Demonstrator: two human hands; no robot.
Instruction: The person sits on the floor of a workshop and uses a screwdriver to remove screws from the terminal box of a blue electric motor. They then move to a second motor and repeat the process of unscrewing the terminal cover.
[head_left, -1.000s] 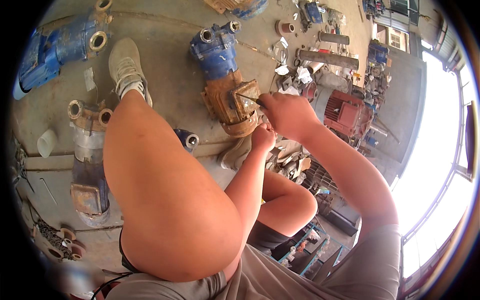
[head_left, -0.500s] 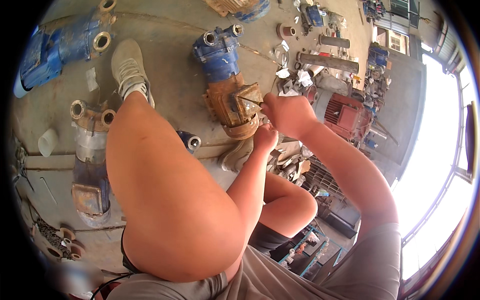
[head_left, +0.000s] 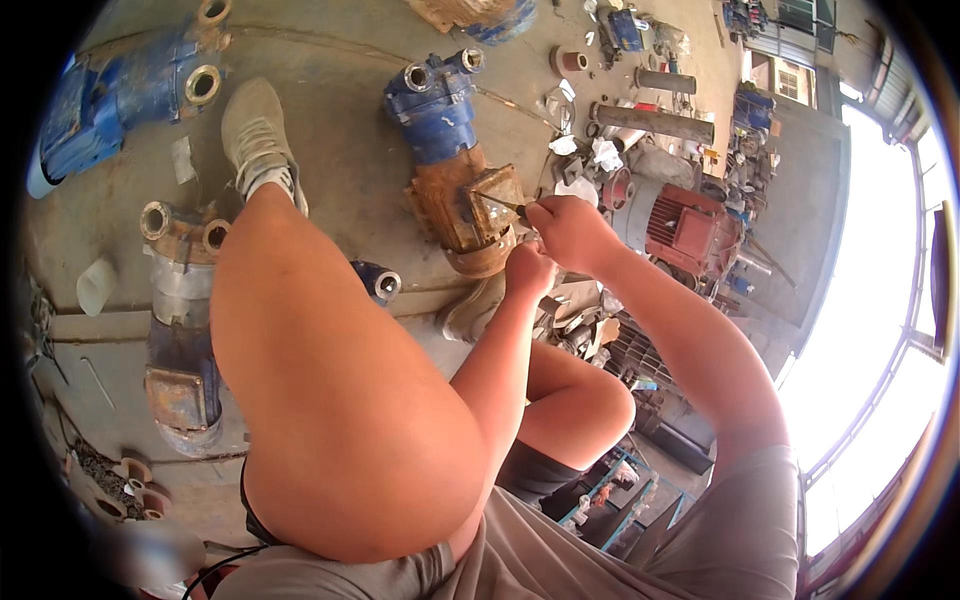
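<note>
A rusty brown electric motor with a blue pump end lies on the floor in front of me. My right hand is closed around a screwdriver. Its thin shaft slants left, and the tip reaches the square rusty terminal box on the motor's side. Just below and left of it, my left hand is closed, close to the motor's round end. Whatever those fingers may hold is hidden. The two hands are side by side, almost touching.
My left leg with its shoe stretches between this motor and another pump-motor unit. A blue pump lies at far left. On the right are a red motor, metal pipes and scattered parts.
My right hand has turned and shifted slightly down, showing more of the screwdriver's handle. My left hand has moved up a little. The motor stays where it was.
</note>
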